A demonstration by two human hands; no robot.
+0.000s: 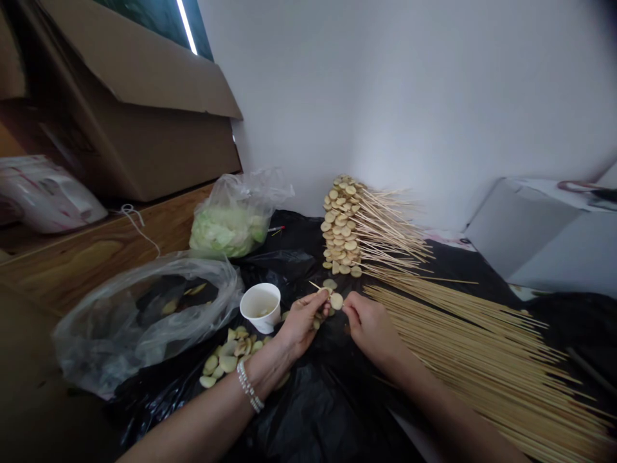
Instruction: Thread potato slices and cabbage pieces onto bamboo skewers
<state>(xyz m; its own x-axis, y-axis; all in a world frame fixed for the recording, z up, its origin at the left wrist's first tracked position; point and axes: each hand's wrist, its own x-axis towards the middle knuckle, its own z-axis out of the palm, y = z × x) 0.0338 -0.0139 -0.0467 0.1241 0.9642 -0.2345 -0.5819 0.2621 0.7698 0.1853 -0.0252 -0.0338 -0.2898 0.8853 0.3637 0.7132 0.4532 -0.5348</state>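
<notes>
My left hand point(303, 321), with a beaded bracelet above the wrist, is closed with its thumb and fingers pinching pale round slices that look like potato. A thin pointed skewer tip point(313, 285) sticks out past its thumb. Between the hands one potato slice point(336, 301) shows its flat face. My right hand point(367, 323) is closed at the right side of that slice, on the wooden skewer, most of which its fingers hide. Loose potato slices point(228, 364) lie in a heap left of my left wrist, beside a white cup point(261, 307).
Filled skewers point(343, 225) are stacked by the wall, sticks pointing right. Many bare skewers point(463, 347) spread over the black plastic point(332, 411) at right. An open clear bag point(96, 334) and a bag of cut greens point(229, 228) stand left, before a cardboard box point(164, 148).
</notes>
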